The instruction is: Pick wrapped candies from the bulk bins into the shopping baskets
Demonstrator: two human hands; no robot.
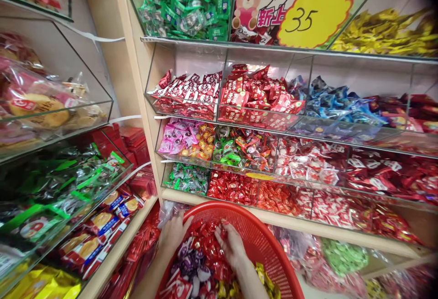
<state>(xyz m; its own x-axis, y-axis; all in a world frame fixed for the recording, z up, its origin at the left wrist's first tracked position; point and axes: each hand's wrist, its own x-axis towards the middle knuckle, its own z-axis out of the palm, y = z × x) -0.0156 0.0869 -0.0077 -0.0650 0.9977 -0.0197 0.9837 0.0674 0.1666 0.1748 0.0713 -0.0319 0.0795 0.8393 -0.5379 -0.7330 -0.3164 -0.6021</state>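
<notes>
A red plastic basket (pixel 263 233) with a perforated wall stands low in front of me. My left hand (pixel 172 235) is closed on its left rim, the thumb over the edge and the other fingers partly hidden. Inside the basket, my right hand (pixel 232 245) has its fingers curled around red wrapped candies (pixel 221 234); how many pieces it holds is unclear. More red candies (pixel 201 237) lie around its fingertips. Purple wrapped candies (pixel 191 260), red-and-white packets (pixel 178 286) and yellow-wrapped candies (pixel 265 278) share the basket, the yellow ones partly behind my right forearm.
Clear-fronted shelf bins (pixel 263 119) of wrapped sweets rise ahead. A wooden shelf edge (pixel 308 228) runs just behind the basket. To the left stands another rack with packaged biscuits (pixel 102 224). Bagged sweets (pixel 344 255) lie beneath the right shelf. A yellow price sign (pixel 315 18) hangs above.
</notes>
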